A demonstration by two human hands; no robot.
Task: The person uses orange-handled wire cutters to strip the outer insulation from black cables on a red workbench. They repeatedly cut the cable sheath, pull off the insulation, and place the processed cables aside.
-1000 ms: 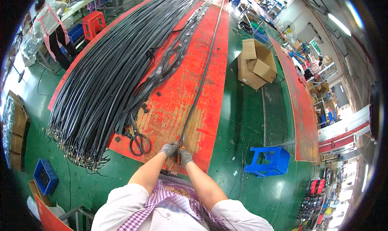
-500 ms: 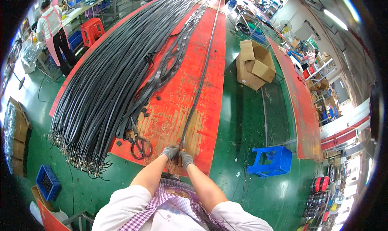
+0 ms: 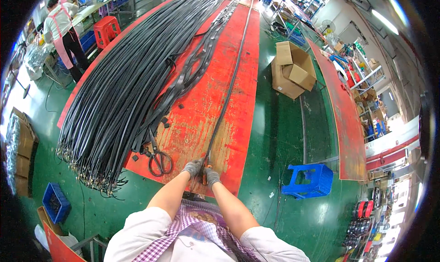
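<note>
My left hand (image 3: 193, 168), in a grey glove, is closed around the near end of a long black cable (image 3: 224, 108) that runs up the red table (image 3: 220, 74). Close beside it, my right hand (image 3: 211, 176), gloved too, grips a small tool with orange handles (image 3: 204, 179); its working end is hidden between the hands. Large black scissors (image 3: 160, 160) lie left of my hands by the table's near edge. Further left, a thick bundle of black cables (image 3: 123, 83) covers the table, their wire ends hanging over the edge. Looser flat black sleeving (image 3: 192, 71) lies alongside the bundle.
A blue plastic stool (image 3: 309, 181) and an open cardboard box (image 3: 293, 71) stand on the green floor at the right. A red stool (image 3: 106, 31) and a person in a pink apron (image 3: 64, 28) are at the far left. A blue crate (image 3: 56, 202) sits lower left.
The whole view has shifted slightly as my head moved. Both hands stay close together at the cable's near end, with little visible movement.
</note>
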